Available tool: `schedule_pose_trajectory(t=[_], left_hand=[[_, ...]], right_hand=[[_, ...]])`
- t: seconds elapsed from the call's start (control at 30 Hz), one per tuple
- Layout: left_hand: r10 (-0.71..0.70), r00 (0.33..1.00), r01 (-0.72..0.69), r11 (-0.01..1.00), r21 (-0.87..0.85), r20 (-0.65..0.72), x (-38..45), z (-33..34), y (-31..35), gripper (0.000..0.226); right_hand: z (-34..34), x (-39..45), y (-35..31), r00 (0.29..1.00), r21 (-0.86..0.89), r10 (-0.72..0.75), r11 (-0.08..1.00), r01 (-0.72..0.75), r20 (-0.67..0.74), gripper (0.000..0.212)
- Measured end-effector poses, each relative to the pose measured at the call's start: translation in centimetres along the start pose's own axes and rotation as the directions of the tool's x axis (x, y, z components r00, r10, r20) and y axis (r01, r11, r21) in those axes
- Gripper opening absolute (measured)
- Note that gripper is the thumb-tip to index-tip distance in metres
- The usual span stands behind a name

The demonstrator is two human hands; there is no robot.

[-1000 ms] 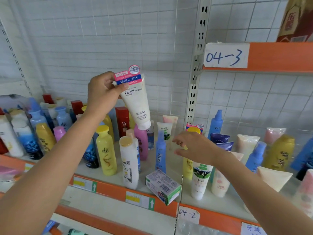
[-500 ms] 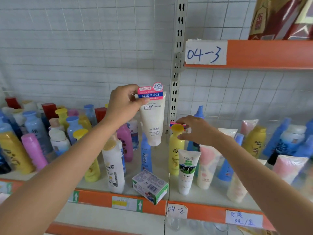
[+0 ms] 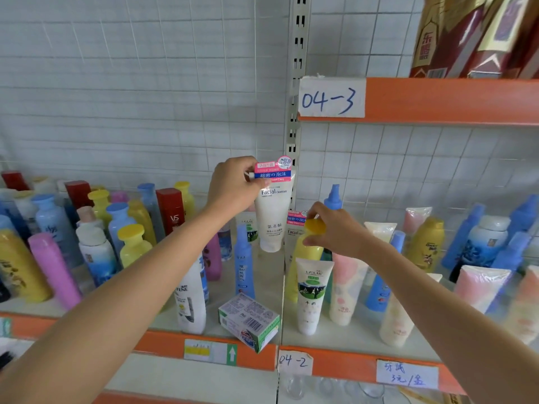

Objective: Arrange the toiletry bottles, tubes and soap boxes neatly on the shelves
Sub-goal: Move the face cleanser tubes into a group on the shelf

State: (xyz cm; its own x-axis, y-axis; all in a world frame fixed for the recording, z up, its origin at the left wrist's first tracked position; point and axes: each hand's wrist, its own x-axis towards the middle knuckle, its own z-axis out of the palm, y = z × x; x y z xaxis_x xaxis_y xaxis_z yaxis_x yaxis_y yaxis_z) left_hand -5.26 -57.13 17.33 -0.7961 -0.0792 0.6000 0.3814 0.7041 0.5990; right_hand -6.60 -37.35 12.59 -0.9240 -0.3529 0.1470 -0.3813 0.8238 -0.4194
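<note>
My left hand pinches the top end of a white Facial cleanser tube, which hangs cap-down above the middle shelf, close to the upright post. My right hand grips the yellow cap of a yellow bottle that stands just right of the post. A second Facial cleanser tube stands behind that bottle, partly hidden. Below the hands are a white tube with a green label and a green-and-white soap box lying askew at the shelf's front edge.
Crowded bottles in yellow, blue, pink and red fill the shelf on the left, with a white shampoo bottle at the front. Pale tubes and blue bottles stand on the right. An upper orange shelf holds red and gold boxes.
My left hand has carried the cleanser tube down and to the right, close to the post. My right hand has moved up and back onto the yellow bottle's cap.
</note>
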Motion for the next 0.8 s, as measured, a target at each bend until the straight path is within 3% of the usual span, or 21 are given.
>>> schedule_pose_trajectory(t=[0.13, 0.37, 0.8], left_hand=[[-0.010, 0.999, 0.005, 0.992, 0.128, 0.041, 0.1, 1.5, -0.6, 0.020], [-0.083, 0.986, 0.055, 0.980, 0.190, 0.146, -0.5, 4.2, -1.8, 0.015], [-0.195, 0.905, 0.122, 0.971, 0.207, 0.379, -2.1, 8.2, -1.9, 0.015]], right_hand=[[-1.7, -0.9, -0.4, 0.996, 0.019, -0.029, 0.999, 0.030, -0.088, 0.046], [-4.8, -4.3, -0.2, 0.952, 0.089, -0.058, 0.992, 0.089, -0.302, 0.042], [-9.0, -8.5, 0.3, 0.833, 0.105, -0.081, 0.981, 0.164, -0.547, 0.042]])
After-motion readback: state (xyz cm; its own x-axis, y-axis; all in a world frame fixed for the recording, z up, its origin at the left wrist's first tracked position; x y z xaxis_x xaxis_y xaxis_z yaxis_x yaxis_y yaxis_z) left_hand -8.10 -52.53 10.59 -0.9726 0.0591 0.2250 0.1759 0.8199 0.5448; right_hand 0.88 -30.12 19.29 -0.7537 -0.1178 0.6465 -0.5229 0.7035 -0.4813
